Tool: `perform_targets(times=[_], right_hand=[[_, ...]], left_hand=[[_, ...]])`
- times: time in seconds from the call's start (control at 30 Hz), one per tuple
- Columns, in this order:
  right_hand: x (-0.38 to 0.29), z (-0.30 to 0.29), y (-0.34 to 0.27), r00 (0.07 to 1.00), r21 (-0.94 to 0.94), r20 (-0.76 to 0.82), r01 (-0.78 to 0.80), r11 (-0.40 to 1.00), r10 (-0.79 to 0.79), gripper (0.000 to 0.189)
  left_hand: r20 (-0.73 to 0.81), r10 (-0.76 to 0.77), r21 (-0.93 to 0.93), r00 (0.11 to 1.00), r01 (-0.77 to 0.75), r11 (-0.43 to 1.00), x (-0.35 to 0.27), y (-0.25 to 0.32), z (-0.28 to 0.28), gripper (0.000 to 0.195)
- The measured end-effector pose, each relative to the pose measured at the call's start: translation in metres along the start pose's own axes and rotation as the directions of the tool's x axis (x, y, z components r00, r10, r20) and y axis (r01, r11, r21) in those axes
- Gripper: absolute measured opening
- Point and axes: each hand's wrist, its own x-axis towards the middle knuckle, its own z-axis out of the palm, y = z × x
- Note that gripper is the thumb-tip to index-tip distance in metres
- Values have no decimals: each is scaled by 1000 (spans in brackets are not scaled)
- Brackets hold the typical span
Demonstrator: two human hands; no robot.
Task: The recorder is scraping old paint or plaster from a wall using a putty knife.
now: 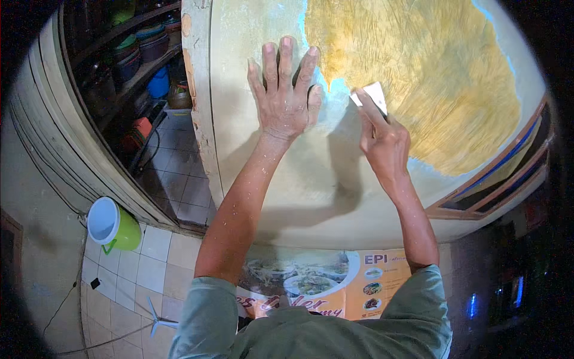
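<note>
My left hand [287, 98] lies on the pale painted wall [287, 179], fingers spread, with nothing in it. White specks dot its back and the forearm. Its thumb and index finger are close to the light-blue edge [338, 84] of a large ochre patch [430, 76] with a rough, streaked surface. In my right hand [383, 134] is a flat white piece [376, 95], possibly a scraper, pinched with the index finger stretched along it. The piece meets the wall at the patch's lower left border. How the other fingers hold it is hidden.
A doorway at left shows shelves with stacked tubs [152, 42] and a tiled floor. Below stand a green bucket [128, 229] and a light-blue tripod base [159, 322]. A printed banner [314, 273] lies under my arms. At right is a wood-framed opening [497, 179].
</note>
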Motion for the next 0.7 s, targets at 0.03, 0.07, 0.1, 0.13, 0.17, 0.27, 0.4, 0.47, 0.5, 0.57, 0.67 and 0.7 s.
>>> perform_targets(times=[0.03, 0.07, 0.1, 0.13, 0.17, 0.27, 0.4, 0.47, 0.5, 0.57, 0.67, 0.7], right_hand=[[-5, -3, 5, 1000, 0, -5, 7, 1000, -7, 50], [-14, -6, 15, 999, 2, 11, -35, 999, 35, 48], [-22, -9, 22, 996, 2, 29, -80, 997, 80, 46], [-26, -9, 28, 996, 29, -24, -80, 996, 80, 49], [-26, -4, 33, 997, 28, -26, -76, 997, 77, 49], [-11, -2, 15, 996, -59, 46, -71, 996, 74, 47], [-7, -5, 6, 994, -51, 80, -67, 996, 71, 50], [-28, -7, 31, 994, -80, 71, -79, 994, 84, 50], [-33, -11, 34, 993, -103, 66, -91, 990, 99, 50], [-34, -8, 33, 995, 2, 7, -97, 995, 97, 47], [-13, -9, 7, 987, -58, 108, -110, 992, 115, 46], [-9, -3, 7, 987, -59, 109, -115, 992, 121, 46]], left_hand=[[-8, -1, 3, 1000, 1, 1000, 1, 0, 0, 67], [-7, 1, -9, 1000, -1, 1000, 1, 1, 0, 67], [-3, 2, -24, 1000, -3, 1000, 1, 4, 0, 66], [5, -6, -6, 1000, 6, 1000, 1, 8, 1, 66], [1, -7, -6, 1000, 7, 1000, 2, 8, 2, 66], [2, -9, -22, 1000, 9, 1000, 1, 10, 3, 65], [-17, 11, 23, 1000, -11, 1000, -1, -2, 0, 65], [-15, 27, 1, 1000, -27, 1000, -1, 0, 2, 67], [-7, 41, -16, 999, -42, 999, -1, 2, 1, 68], [-2, 42, -3, 999, -42, 999, 0, 4, 2, 67], [2, 6, 4, 1000, -7, 1000, -2, 4, 1, 68], [7, 8, 1, 1000, -8, 1000, -2, 3, 2, 68]])
